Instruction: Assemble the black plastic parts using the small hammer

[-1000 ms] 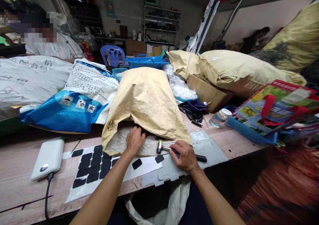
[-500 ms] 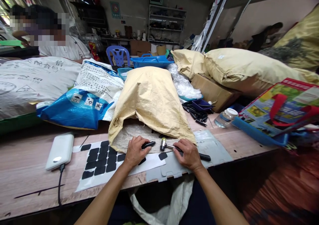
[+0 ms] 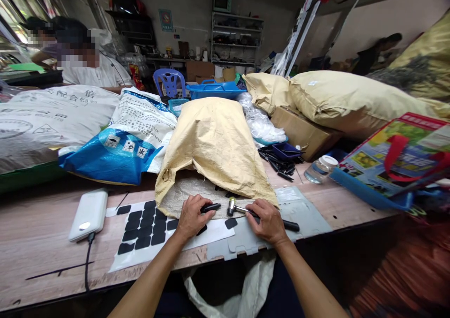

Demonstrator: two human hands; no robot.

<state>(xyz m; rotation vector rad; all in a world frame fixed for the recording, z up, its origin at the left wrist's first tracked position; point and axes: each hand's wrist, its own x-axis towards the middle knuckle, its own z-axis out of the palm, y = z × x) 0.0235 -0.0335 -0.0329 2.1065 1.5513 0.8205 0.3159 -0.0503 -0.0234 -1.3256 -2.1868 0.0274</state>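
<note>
My left hand (image 3: 193,215) is closed round a small black cylindrical part (image 3: 211,208), whose end points right. Across from it, my right hand (image 3: 266,220) grips the handle of a small hammer (image 3: 231,207); its metal head points left and the black handle end sticks out past my palm. Both hands rest near the open mouth of a tan woven sack (image 3: 218,140). To the left of my left hand lies a white sheet (image 3: 117,261) with rows of black rounded squares (image 3: 144,230). Grey board (image 3: 305,217) lies under and beside my right hand.
A white power bank (image 3: 88,215) with a cable lies at the left. Black parts (image 3: 277,161), a clear jar (image 3: 319,169) and a blue tray (image 3: 372,189) stand to the right. Stuffed sacks (image 3: 52,121) line the far left. People sit in the background.
The whole view has shifted slightly, so things appear a little further right and lower. Both hands keep their holds and have hardly moved relative to the table.
</note>
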